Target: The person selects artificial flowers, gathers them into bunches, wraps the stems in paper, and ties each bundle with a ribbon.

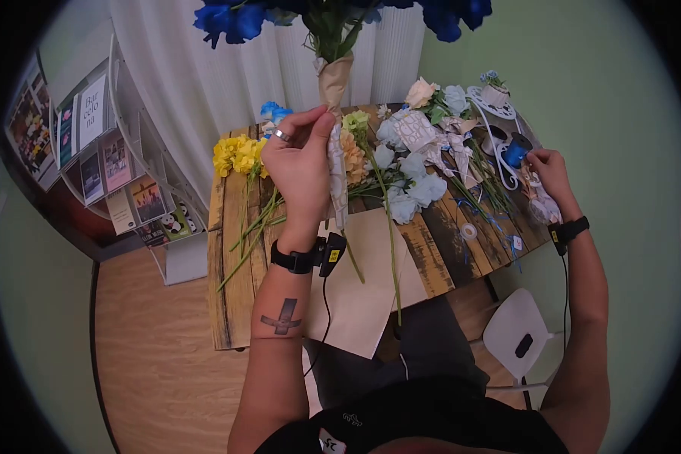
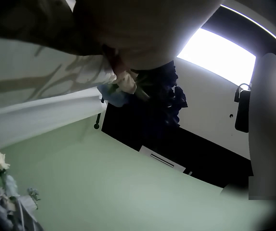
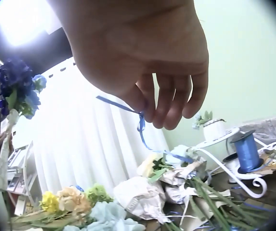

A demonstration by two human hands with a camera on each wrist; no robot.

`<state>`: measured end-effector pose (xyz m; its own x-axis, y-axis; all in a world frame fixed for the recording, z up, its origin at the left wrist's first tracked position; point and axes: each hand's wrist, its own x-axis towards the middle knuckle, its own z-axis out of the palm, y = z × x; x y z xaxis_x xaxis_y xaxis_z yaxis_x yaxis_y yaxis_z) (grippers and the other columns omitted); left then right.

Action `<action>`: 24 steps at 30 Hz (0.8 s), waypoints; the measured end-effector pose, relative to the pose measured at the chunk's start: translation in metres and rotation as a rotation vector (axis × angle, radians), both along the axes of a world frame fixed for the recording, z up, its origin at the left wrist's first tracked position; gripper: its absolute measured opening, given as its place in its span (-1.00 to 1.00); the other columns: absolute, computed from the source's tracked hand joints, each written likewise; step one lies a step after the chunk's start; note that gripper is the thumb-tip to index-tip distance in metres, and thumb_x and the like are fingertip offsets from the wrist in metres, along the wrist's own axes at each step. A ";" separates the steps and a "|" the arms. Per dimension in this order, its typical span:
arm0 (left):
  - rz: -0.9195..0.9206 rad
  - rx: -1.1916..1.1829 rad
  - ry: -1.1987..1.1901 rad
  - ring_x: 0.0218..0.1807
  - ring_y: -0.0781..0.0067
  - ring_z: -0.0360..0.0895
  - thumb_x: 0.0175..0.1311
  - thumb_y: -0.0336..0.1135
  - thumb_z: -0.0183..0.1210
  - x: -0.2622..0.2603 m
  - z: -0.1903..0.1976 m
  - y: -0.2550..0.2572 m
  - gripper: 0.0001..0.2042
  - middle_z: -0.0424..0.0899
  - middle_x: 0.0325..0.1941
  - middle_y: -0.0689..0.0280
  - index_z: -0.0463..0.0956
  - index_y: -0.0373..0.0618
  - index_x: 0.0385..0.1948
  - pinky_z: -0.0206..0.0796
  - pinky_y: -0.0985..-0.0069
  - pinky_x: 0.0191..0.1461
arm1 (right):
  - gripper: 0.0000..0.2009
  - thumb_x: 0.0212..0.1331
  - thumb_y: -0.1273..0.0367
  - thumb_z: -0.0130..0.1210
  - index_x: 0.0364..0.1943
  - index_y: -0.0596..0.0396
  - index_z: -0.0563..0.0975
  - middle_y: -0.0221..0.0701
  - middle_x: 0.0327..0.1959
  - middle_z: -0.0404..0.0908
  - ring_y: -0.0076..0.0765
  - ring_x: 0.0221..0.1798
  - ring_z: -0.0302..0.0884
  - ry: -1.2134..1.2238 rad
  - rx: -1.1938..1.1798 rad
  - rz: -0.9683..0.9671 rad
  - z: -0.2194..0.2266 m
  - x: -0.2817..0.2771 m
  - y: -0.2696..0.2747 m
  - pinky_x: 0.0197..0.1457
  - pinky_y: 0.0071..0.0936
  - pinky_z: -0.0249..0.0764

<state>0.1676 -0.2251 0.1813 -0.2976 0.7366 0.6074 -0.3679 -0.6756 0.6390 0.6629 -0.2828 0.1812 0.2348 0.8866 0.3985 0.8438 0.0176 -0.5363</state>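
My left hand (image 1: 301, 170) grips the paper-wrapped stems (image 1: 337, 163) of an upright bouquet, thumb and fingertips around the wrap. Its dark blue flowers (image 1: 458, 17) fill the top of the head view and also appear in the left wrist view (image 2: 174, 96). At the right, my right hand (image 1: 554, 180) is beside a spool of blue ribbon (image 1: 517, 150). Seen from the right wrist, that hand (image 3: 142, 57) pinches a thin blue ribbon (image 3: 141, 129) between thumb and finger, with the spool (image 3: 246, 150) standing lower right.
Yellow flowers (image 1: 238, 154), pale blue flowers (image 1: 415, 188) and paper-wrapped bunches (image 1: 424, 135) lie on the wooden table (image 1: 231, 227). Brown paper sheets (image 1: 356, 318) hang over its near edge. A white metal stand (image 1: 499, 106) is at the far right; a white chair (image 1: 513, 325) stands below.
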 end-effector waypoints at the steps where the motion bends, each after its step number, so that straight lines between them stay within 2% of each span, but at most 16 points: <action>1: 0.014 0.004 0.010 -0.18 0.61 0.63 0.28 -0.50 0.36 0.000 0.000 -0.002 -0.86 0.74 -0.23 0.30 0.67 -0.34 -0.20 0.45 0.64 -0.03 | -0.79 0.25 0.39 0.22 -0.28 0.35 0.66 -0.38 -0.48 0.69 -0.56 -0.43 0.59 0.055 0.032 0.069 0.008 -0.015 0.000 -0.32 -0.50 0.48; 3: 0.042 0.041 0.031 -0.19 0.63 0.62 0.27 -0.53 0.34 -0.002 0.002 -0.004 -0.87 0.74 -0.23 0.30 0.67 -0.34 -0.20 0.45 0.65 -0.02 | -0.79 0.27 0.38 0.22 -0.26 0.35 0.67 -0.39 -0.45 0.69 -0.56 -0.40 0.59 0.112 0.061 0.131 0.016 -0.049 -0.003 -0.31 -0.50 0.48; 5: 0.067 0.046 0.077 -0.19 0.64 0.61 0.27 -0.54 0.33 -0.001 0.004 -0.006 -0.88 0.74 -0.24 0.31 0.67 -0.34 -0.21 0.45 0.65 -0.02 | -0.79 0.33 0.38 0.19 -0.24 0.33 0.68 -0.44 -0.42 0.67 -0.58 -0.38 0.58 0.034 -0.203 0.357 0.021 -0.083 -0.005 -0.27 -0.53 0.48; 6: 0.061 0.051 0.073 -0.19 0.64 0.61 0.27 -0.54 0.33 0.000 0.004 -0.007 -0.88 0.74 -0.24 0.31 0.67 -0.34 -0.21 0.45 0.65 -0.02 | -0.79 0.33 0.38 0.19 -0.24 0.33 0.68 -0.44 -0.42 0.67 -0.58 -0.38 0.58 0.031 -0.199 0.351 0.023 -0.097 -0.004 -0.27 -0.53 0.48; 8: 0.016 0.055 0.067 -0.20 0.65 0.62 0.27 -0.56 0.32 -0.001 0.004 -0.008 -0.89 0.73 -0.25 0.32 0.65 -0.33 -0.21 0.45 0.66 -0.03 | -0.78 0.37 0.35 0.18 -0.17 0.28 0.68 -0.51 -0.33 0.66 -0.63 -0.37 0.54 0.196 -0.214 0.482 0.028 -0.123 0.002 -0.24 -0.58 0.47; 9: 0.013 0.056 0.065 -0.20 0.65 0.62 0.27 -0.56 0.32 -0.002 0.005 -0.008 -0.89 0.73 -0.25 0.32 0.65 -0.33 -0.21 0.45 0.66 -0.03 | -0.78 0.37 0.35 0.18 -0.17 0.28 0.68 -0.51 -0.33 0.66 -0.63 -0.37 0.54 0.194 -0.213 0.479 0.030 -0.136 0.006 -0.24 -0.58 0.47; 11: -0.104 0.029 0.055 -0.19 0.65 0.62 0.27 -0.55 0.33 -0.005 0.007 -0.008 -0.86 0.72 -0.24 0.32 0.63 -0.31 -0.17 0.45 0.68 -0.02 | -0.79 0.39 0.38 0.15 -0.17 0.28 0.69 -0.52 -0.39 0.64 -0.65 -0.38 0.56 0.591 -0.159 0.393 0.034 -0.163 0.011 -0.28 -0.64 0.45; 12: -0.109 0.031 0.057 -0.19 0.65 0.62 0.27 -0.55 0.33 -0.006 0.006 -0.007 -0.86 0.72 -0.24 0.32 0.63 -0.31 -0.17 0.45 0.68 -0.02 | -0.80 0.38 0.38 0.16 -0.13 0.26 0.68 -0.50 -0.36 0.66 -0.67 -0.35 0.57 0.703 -0.149 0.399 0.038 -0.178 0.011 -0.28 -0.67 0.44; 13: -0.140 0.042 0.041 -0.18 0.65 0.62 0.27 -0.54 0.33 -0.006 0.005 -0.005 -0.83 0.72 -0.22 0.31 0.61 -0.30 -0.14 0.45 0.68 -0.02 | -0.80 0.38 0.38 0.16 -0.13 0.26 0.68 -0.50 -0.36 0.66 -0.67 -0.35 0.57 0.707 -0.145 0.394 0.041 -0.190 0.015 -0.28 -0.67 0.44; 15: -0.176 0.053 0.027 -0.17 0.65 0.62 0.27 -0.54 0.34 -0.008 0.004 -0.004 -0.80 0.72 -0.20 0.31 0.59 -0.29 -0.11 0.45 0.69 -0.02 | -0.79 0.38 0.37 0.16 -0.10 0.25 0.69 -0.48 -0.32 0.69 -0.65 -0.29 0.58 0.513 -0.145 0.477 0.048 -0.211 0.026 -0.21 -0.63 0.47; 17: -0.218 0.071 0.020 -0.15 0.65 0.61 0.27 -0.53 0.35 -0.009 0.003 -0.004 -0.76 0.71 -0.17 0.30 0.57 -0.28 -0.06 0.44 0.69 -0.01 | -0.78 0.37 0.38 0.16 -0.07 0.24 0.69 -0.46 -0.29 0.71 -0.62 -0.25 0.60 0.362 -0.042 0.552 0.047 -0.231 0.039 -0.12 -0.58 0.49; 18: -0.226 0.074 0.022 -0.15 0.65 0.61 0.27 -0.53 0.35 -0.009 0.003 -0.003 -0.76 0.71 -0.17 0.30 0.57 -0.28 -0.06 0.44 0.69 -0.01 | -0.77 0.36 0.38 0.17 -0.05 0.25 0.69 -0.42 -0.24 0.74 -0.58 -0.19 0.62 0.412 -0.034 0.590 0.050 -0.241 0.041 0.00 -0.55 0.49; 21: -0.288 0.078 -0.012 -0.16 0.65 0.61 0.28 -0.54 0.33 -0.010 0.000 0.001 -0.76 0.71 -0.16 0.30 0.56 -0.28 -0.06 0.44 0.69 -0.01 | -0.77 0.34 0.40 0.18 -0.06 0.27 0.69 -0.37 -0.19 0.77 -0.54 -0.13 0.66 0.457 -0.093 0.691 0.061 -0.264 0.038 0.05 -0.48 0.51; 22: -0.361 0.057 -0.026 -0.15 0.65 0.61 0.28 -0.55 0.32 -0.011 -0.001 0.003 -0.76 0.71 -0.15 0.31 0.55 -0.28 -0.05 0.44 0.69 -0.02 | -0.77 0.34 0.40 0.18 -0.06 0.27 0.69 -0.37 -0.19 0.77 -0.54 -0.13 0.66 0.457 -0.095 0.689 0.059 -0.268 0.043 0.05 -0.48 0.51; 24: -0.436 0.030 -0.036 -0.15 0.65 0.61 0.29 -0.56 0.31 -0.013 -0.006 0.005 -0.76 0.71 -0.14 0.31 0.55 -0.27 -0.04 0.43 0.69 -0.02 | -0.79 0.33 0.44 0.17 -0.07 0.29 0.69 -0.36 -0.22 0.78 -0.50 -0.17 0.69 0.029 -0.039 0.610 0.046 -0.268 0.060 -0.01 -0.42 0.55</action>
<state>0.1550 -0.2204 0.1756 0.0159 0.7805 0.6250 -0.6447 -0.4697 0.6031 0.3950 -0.2223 0.2272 -0.3097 0.8784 0.3640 0.6730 0.4729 -0.5687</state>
